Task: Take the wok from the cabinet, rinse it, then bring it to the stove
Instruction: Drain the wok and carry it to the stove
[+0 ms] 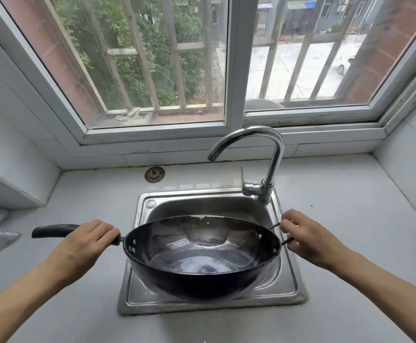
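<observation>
Wok (pixel 202 258) over sink (pixel 291 288), water pooled; left hand (pixel 92 240) clenched on long handle, right hand (pixel 308 237) fingers grasping wire loop; tilt evenly, swirl, pour out

Two bare forearms and hands, seen from above

The left hand (pixel 88 241) and the right hand (pixel 308 240) are both uncovered; no glove, ring, watch or bracelet shows on either; both forearms are bare from the wrist down to the lower corners of the view, with no sleeve edge or cuff visible along them; the fingers (pixel 290 222) look slim, with short nails where any can be seen; the wide lens stretches the arms broader toward the bottom edge.
</observation>
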{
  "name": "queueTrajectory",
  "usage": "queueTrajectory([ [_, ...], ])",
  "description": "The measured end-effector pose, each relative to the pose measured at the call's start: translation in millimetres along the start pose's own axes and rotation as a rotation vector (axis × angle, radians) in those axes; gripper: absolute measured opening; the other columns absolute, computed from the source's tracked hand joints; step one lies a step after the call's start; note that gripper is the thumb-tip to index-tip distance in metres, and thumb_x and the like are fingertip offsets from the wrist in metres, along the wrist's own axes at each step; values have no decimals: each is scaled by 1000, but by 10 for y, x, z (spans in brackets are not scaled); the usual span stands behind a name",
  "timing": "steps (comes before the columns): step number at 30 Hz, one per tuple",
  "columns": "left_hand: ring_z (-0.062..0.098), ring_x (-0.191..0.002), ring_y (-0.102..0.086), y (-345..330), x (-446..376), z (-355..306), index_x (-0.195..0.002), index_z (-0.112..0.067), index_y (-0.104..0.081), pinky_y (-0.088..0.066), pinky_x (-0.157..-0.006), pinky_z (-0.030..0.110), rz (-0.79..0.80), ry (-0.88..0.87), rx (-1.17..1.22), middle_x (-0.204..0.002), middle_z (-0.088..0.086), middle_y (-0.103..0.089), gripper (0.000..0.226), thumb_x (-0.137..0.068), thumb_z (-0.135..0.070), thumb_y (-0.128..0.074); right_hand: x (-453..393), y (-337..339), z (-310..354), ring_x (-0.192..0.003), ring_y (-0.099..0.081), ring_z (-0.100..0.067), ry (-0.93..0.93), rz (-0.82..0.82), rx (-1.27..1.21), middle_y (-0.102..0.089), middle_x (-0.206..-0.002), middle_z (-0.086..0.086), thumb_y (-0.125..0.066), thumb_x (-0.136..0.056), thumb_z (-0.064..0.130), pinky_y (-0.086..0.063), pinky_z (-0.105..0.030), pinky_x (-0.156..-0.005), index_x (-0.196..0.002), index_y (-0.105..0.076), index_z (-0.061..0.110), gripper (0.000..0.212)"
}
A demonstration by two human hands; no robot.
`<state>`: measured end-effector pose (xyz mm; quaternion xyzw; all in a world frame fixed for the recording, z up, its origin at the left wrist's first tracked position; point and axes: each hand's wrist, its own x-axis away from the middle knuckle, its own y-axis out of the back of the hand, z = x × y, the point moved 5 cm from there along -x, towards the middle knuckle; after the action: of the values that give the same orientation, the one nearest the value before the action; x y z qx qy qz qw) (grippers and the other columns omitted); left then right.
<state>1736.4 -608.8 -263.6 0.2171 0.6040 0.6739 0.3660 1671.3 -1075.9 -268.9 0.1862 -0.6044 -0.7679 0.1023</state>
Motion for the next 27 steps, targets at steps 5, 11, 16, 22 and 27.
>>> queueTrajectory([
  [5, 30, -78, -56, -22, 9, -53, -98, -8, -63, -49, -66, 38, -38, -5, -39, -91, 7, -60, 29, -81, 5, -45, 33, -11, 17, -73, -53, -24, 6, 21, 10, -56, -92, -8, -64, -48, -16, -47, -25, -53, -79, -54, 6, 40],
  [11, 32, -83, -53, -36, -3, -85, -104, -6, -59, -48, -75, 40, -66, -14, -95, -100, 12, -55, 40, -80, 8, -31, 80, 23, 1, -75, -48, -17, -31, 53, -92, -54, -98, -4, -60, -51, -18, -51, -28, -60, -87, -56, 8, 44],
  [16, 32, -89, -56, -114, 21, -32, -118, -3, -52, -40, -87, 40, -69, 34, -62, -103, 12, -58, 35, -86, -4, -39, 90, -1, -82, -87, -54, -20, -63, 225, -204, -50, -110, 5, -57, -63, -6, -51, -34, -73, -103, -54, 14, 45],
  [22, 26, -89, -55, -149, 90, 20, -115, -10, -52, -47, -81, 36, -24, 75, 13, -101, 5, -59, 28, -92, -20, -39, 77, 49, -61, -88, -53, -14, -87, 281, -334, -50, -103, 9, -57, -68, -4, -50, -34, -77, -105, -53, 15, 42],
  [27, 27, -84, -55, -137, 95, 0, -106, -12, -51, -48, -75, 39, -39, 63, -6, -97, 6, -58, 18, -92, -17, -41, 28, 124, -38, -85, -51, -17, -70, 276, -249, -49, -105, 7, -60, -70, -5, -49, -32, -75, -105, -53, 14, 40],
])
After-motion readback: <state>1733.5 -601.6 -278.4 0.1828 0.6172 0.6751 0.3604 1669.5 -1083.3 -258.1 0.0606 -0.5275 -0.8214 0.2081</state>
